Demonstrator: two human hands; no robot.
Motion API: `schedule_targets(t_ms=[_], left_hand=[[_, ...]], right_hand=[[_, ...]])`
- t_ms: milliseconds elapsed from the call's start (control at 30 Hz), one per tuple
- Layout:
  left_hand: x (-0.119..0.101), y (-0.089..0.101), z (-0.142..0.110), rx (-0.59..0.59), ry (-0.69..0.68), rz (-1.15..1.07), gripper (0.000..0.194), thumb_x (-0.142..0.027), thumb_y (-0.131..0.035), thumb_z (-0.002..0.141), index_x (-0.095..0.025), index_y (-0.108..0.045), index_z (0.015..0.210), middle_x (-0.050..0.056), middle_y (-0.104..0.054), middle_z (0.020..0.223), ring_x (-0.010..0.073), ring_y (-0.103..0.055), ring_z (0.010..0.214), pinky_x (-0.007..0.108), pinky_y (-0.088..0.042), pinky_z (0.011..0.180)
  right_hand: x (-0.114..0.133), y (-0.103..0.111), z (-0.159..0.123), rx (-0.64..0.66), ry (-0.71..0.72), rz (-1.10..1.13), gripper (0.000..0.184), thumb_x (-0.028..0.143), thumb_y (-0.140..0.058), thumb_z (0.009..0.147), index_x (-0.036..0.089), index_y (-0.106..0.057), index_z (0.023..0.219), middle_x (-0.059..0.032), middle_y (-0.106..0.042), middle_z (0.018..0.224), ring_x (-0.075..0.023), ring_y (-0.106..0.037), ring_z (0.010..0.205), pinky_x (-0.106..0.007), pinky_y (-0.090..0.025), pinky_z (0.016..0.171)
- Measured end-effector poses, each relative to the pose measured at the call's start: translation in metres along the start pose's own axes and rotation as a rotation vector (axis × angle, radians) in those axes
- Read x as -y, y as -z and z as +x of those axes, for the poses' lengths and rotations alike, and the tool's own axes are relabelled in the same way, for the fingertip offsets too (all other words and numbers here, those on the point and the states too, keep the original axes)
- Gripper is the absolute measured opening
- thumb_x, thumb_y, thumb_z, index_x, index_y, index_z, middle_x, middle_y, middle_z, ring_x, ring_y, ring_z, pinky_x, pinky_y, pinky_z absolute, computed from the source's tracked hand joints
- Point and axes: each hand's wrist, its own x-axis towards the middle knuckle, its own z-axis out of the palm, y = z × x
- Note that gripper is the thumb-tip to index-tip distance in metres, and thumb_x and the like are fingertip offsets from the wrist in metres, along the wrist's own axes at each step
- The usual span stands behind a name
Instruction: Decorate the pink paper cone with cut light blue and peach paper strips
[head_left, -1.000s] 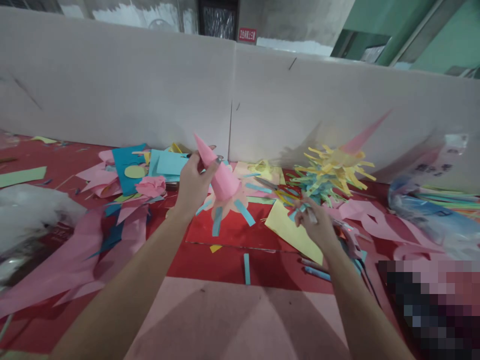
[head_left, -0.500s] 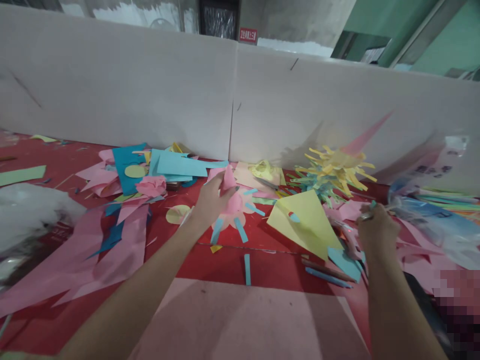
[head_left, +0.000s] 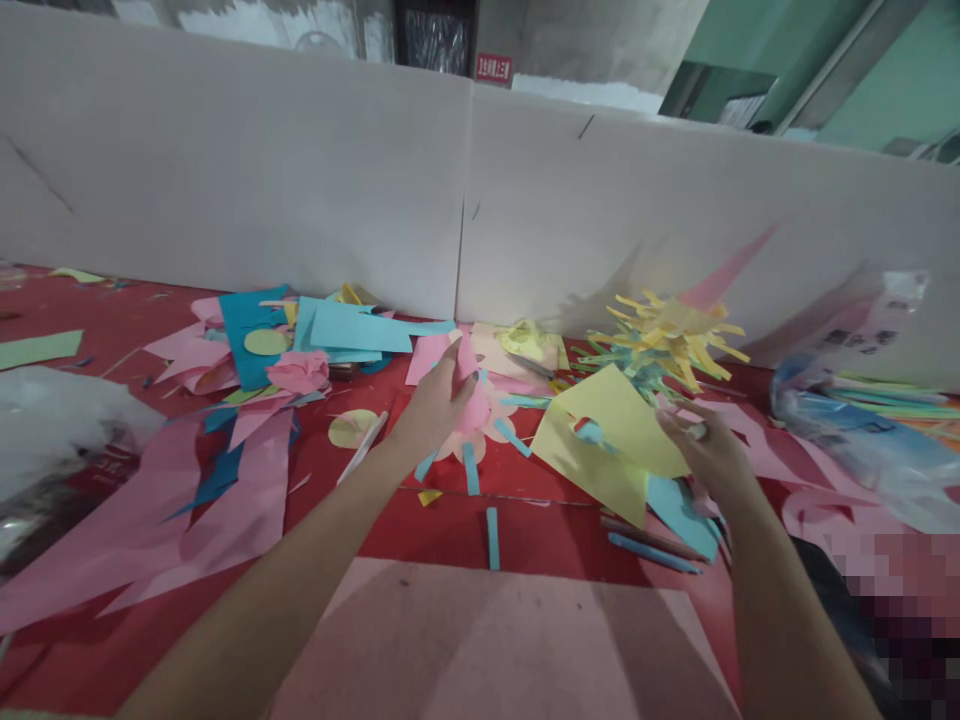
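Note:
My left hand (head_left: 442, 395) is closed around a pink paper cone (head_left: 474, 408). The cone stands on a pale pink paper flower (head_left: 501, 410) with narrow blue paper strips (head_left: 471, 468) sticking out around it. To the right, my right hand (head_left: 709, 450) pinches the right side of a yellow paper sheet (head_left: 581, 460), which is bent upward there. Its fingertips are partly hidden against pink scraps, and a small pale thing shows at the fingers, too unclear to name. The yellow sheet has a hole with a bit of blue showing through it.
A yellow and green fringed paper piece with a pink cone (head_left: 675, 335) stands at the back right. Blue sticks (head_left: 652, 553), a loose blue strip (head_left: 493, 538), pink cut-offs (head_left: 247, 500) and plastic bags (head_left: 67, 430) lie around. A white panel (head_left: 300, 180) closes off the back.
My right hand has moved left from the pink scraps to the yellow sheet, whose right side is now lifted and bent. The flower under my left hand has turned slightly.

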Motion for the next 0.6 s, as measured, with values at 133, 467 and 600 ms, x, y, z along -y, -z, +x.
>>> schedule_targets(t_ms=[133,467,600], left_hand=[[-0.001,0.002,0.0,-0.032,-0.022,-0.065,0.045,-0.026,-0.046,0.083,-0.022,-0.038,0.128,0.011,-0.049,0.129,0.0225,-0.046,0.117,0.041,-0.04,0.095],[0.005,-0.008,-0.001,-0.027,0.005,-0.035,0.055,-0.032,-0.053,0.08,-0.028,-0.034,0.131,0.007,-0.044,0.134,0.0224,-0.042,0.121,0.039,-0.035,0.099],[0.011,-0.019,-0.011,0.07,0.067,-0.065,0.061,-0.032,-0.055,0.078,-0.031,-0.029,0.133,0.006,-0.047,0.131,0.0219,-0.043,0.12,0.038,-0.035,0.098]], right_hand=[[0.029,-0.01,-0.027,0.416,0.229,0.284,0.035,0.043,-0.061,0.068,0.024,-0.056,0.097,-0.0093,-0.063,0.105,-0.0221,-0.061,0.093,-0.033,-0.05,0.074],[0.042,-0.005,-0.046,0.755,0.35,0.24,0.025,0.04,-0.056,0.074,0.023,-0.061,0.091,-0.0108,-0.062,0.102,-0.0239,-0.059,0.096,-0.036,-0.048,0.082],[0.026,-0.007,-0.035,0.408,0.316,0.028,0.025,0.043,-0.058,0.072,0.021,-0.058,0.084,-0.0078,-0.066,0.083,-0.0229,-0.063,0.079,-0.035,-0.049,0.071]])
